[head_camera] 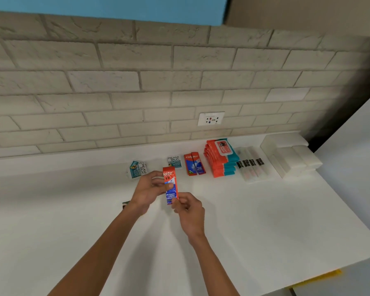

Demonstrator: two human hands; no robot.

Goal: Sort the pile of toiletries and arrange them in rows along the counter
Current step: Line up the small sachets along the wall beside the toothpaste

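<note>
Evidently left hand and right hand are pinching 1 toothpaste sachet, probably aligning it with 2 laid sachets.

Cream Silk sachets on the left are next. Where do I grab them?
Probably pinch the near edge of the Cream Silk sachets, from the front, with the left hand once it frees the toothpaste sachet. They lie flat and thin on the counter, so only an edge gives purchase; that hand is closest.
</note>
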